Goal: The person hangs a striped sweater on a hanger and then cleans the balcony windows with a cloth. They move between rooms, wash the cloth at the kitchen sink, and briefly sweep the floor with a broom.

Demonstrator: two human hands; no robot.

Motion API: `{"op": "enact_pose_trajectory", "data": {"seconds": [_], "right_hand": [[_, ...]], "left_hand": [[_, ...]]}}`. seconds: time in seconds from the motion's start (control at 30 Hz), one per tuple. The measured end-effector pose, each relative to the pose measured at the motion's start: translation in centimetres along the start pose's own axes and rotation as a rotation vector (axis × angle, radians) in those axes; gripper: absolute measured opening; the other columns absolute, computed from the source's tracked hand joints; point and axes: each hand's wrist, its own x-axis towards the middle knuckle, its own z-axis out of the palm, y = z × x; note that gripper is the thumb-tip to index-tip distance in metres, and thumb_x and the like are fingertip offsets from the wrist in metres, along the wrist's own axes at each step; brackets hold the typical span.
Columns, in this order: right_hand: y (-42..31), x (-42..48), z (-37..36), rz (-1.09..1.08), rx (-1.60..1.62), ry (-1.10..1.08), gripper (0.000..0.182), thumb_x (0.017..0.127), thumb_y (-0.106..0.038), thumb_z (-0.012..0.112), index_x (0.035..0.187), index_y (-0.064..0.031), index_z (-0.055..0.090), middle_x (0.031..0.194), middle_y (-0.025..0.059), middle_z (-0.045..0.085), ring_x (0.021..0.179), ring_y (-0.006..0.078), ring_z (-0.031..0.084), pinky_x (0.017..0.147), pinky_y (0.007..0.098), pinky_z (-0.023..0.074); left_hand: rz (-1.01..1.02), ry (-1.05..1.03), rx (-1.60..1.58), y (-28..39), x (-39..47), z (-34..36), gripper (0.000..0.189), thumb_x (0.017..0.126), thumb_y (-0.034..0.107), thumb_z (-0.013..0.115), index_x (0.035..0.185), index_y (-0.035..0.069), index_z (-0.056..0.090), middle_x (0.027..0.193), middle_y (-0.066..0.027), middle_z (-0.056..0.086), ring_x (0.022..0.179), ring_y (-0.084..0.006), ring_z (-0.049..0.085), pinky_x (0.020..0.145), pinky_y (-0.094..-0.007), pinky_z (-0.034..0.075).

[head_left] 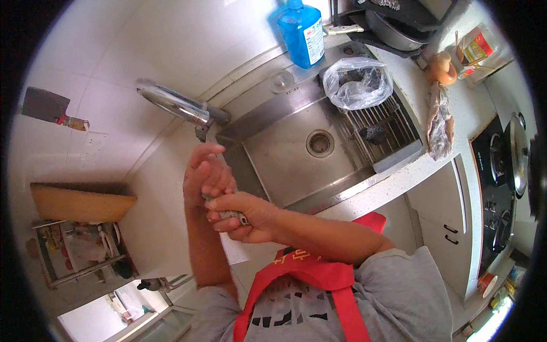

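Between my two hands is a bunched, twisted greyish cloth [233,215], mostly hidden by the fingers. My right hand [245,213] has its fist wrapped around the lower part. Just above it, my left hand [211,173] is curled about the upper part, touching the right hand. Both hands are over the counter at the left edge of the stainless steel sink [290,162]. The chrome faucet [177,102] has its tip right above my left fingers.
A drain rack [384,132] covers the sink's right side, with a plastic bag [359,85] and a steel wool scrubber [374,133]. Behind stands a blue bottle [301,36]. A cleaver [51,107] hangs on the left wall above a wooden cutting board [81,203]. A gas stove [491,201] is at right.
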Motion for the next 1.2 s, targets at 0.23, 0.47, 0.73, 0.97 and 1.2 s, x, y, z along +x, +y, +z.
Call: {"op": "enact_pose_trajectory", "data": {"seconds": [0.23,0.47,0.73,0.97,1.2], "right_hand": [[-0.4,1.0,-3.5,-0.044,-0.748,0.527,0.008,0.074,-0.014,0.051,0.08,-0.0135,0.045,0.06,-0.0024,0.039,0.04,0.005,0.027,0.034,0.0204,0.0169],[-3.1,-0.8,-11.6,-0.587,-1.826,0.664,0.039,0.074,-0.007,0.051,0.112,-0.0052,0.043,0.098,0.008,0.051,0.085,0.019,0.051,0.071,0.0294,0.0418],[-9.0,-0.9,-15.5,-0.627,-1.69,0.593,0.035,0.085,-0.02,0.039,0.118,-0.0058,0.038,0.114,0.0072,0.044,0.101,0.0171,0.044,0.079,0.0271,0.0379],[-14.7,-1.8,-13.3,-0.19,-2.605,1.09,0.034,0.082,-0.02,0.041,0.112,-0.0035,0.041,0.118,0.0092,0.043,0.106,0.0218,0.043,0.081,0.0326,0.0384],[-18.5,-7.5,-27.6,0.013,-2.528,0.698,0.023,0.081,-0.019,0.049,0.098,-0.0033,0.047,0.092,0.009,0.051,0.083,0.0198,0.05,0.067,0.0312,0.0419]], "left_hand": [[-0.075,0.306,0.973,-1.9,-0.5,-0.7,0.022,0.071,0.006,0.047,0.092,0.003,0.052,0.064,-0.002,0.046,0.059,-0.0131,0.046,0.059,-0.0274,0.041],[0.304,0.64,1.137,-11.5,1.3,-3.5,0.01,0.072,0.009,0.043,0.079,0.002,0.048,0.076,-0.0146,0.052,0.076,-0.0281,0.049,0.069,-0.0351,0.04],[0.387,1.214,0.783,-15.5,4.8,-3.7,0.007,0.078,0.01,0.04,0.076,0.005,0.045,0.07,-0.0152,0.048,0.063,-0.0283,0.047,0.059,-0.0354,0.038],[0.655,1.058,0.749,-10.9,6.5,2.5,0.016,0.071,0.001,0.041,0.085,0.003,0.047,0.075,-0.0138,0.052,0.068,-0.0279,0.05,0.064,-0.0351,0.041],[-0.243,0.658,1.218,-21.6,1.9,-6.1,0.029,0.07,0.014,0.051,0.095,-0.001,0.051,0.098,-0.0166,0.053,0.096,-0.0284,0.049,0.08,-0.0363,0.037]]}}
